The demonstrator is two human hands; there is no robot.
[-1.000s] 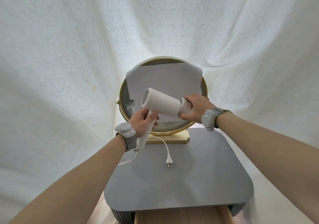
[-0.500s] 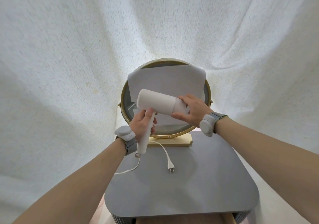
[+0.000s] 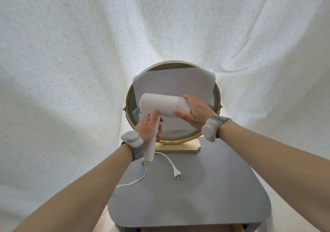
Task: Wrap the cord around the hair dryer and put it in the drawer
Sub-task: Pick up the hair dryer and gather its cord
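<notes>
I hold a white hair dryer [image 3: 160, 105] in the air in front of the mirror. My left hand [image 3: 149, 129] grips its handle, which points down. My right hand [image 3: 195, 113] clasps the right end of the barrel. The white cord [image 3: 142, 176] hangs loose from the handle's bottom, runs off the table's left edge, and loops back behind my wrist to the plug [image 3: 177, 175], which lies on the grey table top. A sliver of the wooden drawer [image 3: 189, 229] shows open at the bottom edge, under the table's front.
A round gold-framed mirror [image 3: 129, 95] on a pale base stands at the back of the grey table [image 3: 205, 196], with a white sheet of paper covering most of its glass. White cloth hangs all around behind and beside the table.
The barrel has swung level and a little left. My right hand slid further onto the barrel's right end. The view has tipped up, so less of the drawer shows.
</notes>
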